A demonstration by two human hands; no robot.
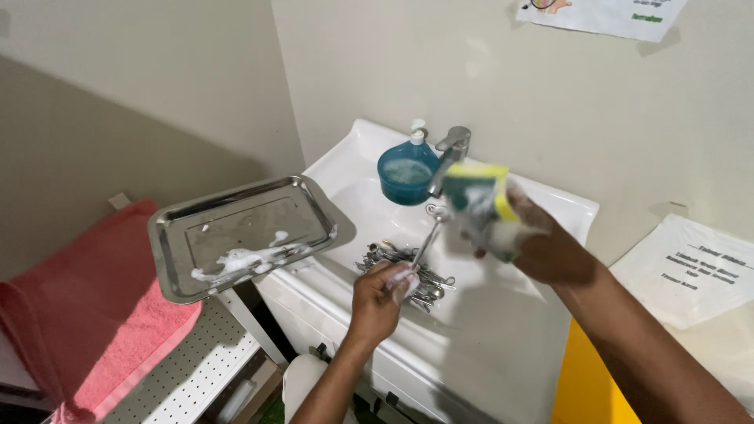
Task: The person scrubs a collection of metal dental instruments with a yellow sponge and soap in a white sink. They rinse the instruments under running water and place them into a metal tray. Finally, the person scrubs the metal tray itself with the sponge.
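head view. two hands are in frame, both the person's own. one metal instrument (425,239) is held; one yellow-green sponge (476,206) is held; one steel tray (240,233) sits to the left; one blue soap dispenser (408,170) and one tap (450,157) stand at the back of one white sink (503,314); one heap of metal instruments (404,269) lies in the basin, its count not readable.

the left hand (382,300) is closed around the lower end of the metal instrument, with foam on the fingers. the instrument rises from that fist, tilted up and to the right, its upper end reaching the underside of the sponge. the right hand (542,243) is closed on the sponge, which shows motion blur; the sponge sits at the left of that hand, above and to the right of the left fist. the two hands are near each other but apart, joined only by the instrument.

the heap of instruments lies just behind and to the right of the left hand, below the sponge. the tray is well left of the left hand, resting on the sink edge, with streaks of white foam on its floor. a pink towel (86,306) lies further left, partly under the tray. the tap and dispenser stand beyond the sponge. one white sheet (691,271) lies to the right of the right forearm.
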